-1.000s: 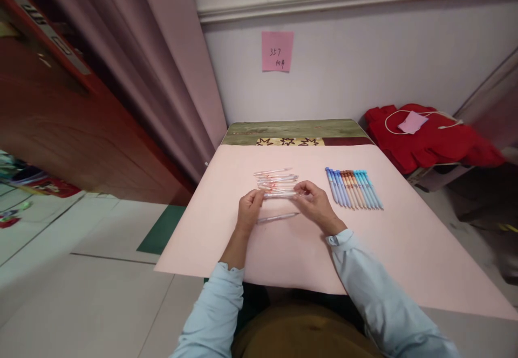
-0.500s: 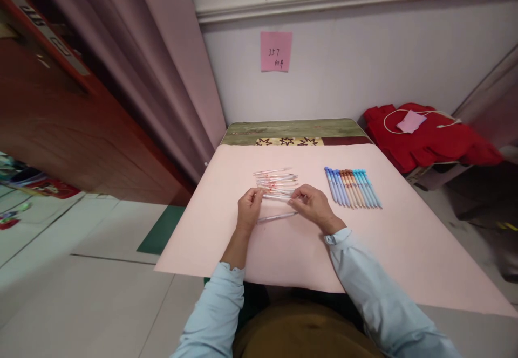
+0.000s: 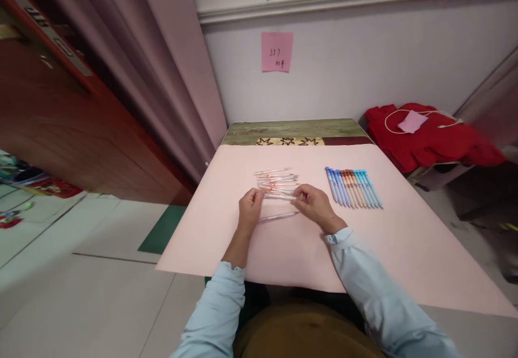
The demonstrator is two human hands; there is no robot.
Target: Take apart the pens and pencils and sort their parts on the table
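Note:
Both hands pinch the ends of one clear pen (image 3: 279,197) held level over the pink sheet (image 3: 364,239). My left hand (image 3: 250,210) grips its left end, and my right hand (image 3: 313,204) grips its right end. Just beyond them lies a loose pile of several clear pens (image 3: 276,179) with red marks. A single clear pen (image 3: 278,217) rests on the sheet below my hands. To the right, a neat row of several blue and orange pens (image 3: 353,187) lies side by side.
The table's green far strip (image 3: 291,129) meets the white wall, where a pink note (image 3: 277,51) hangs. A red cloth heap (image 3: 429,139) with a white cable sits at the right. A wooden door (image 3: 60,115) and a curtain stand at the left.
The held pen and both hands have barely shifted; my right hand drew slightly left and down along the pen. Nothing else on the table moved.

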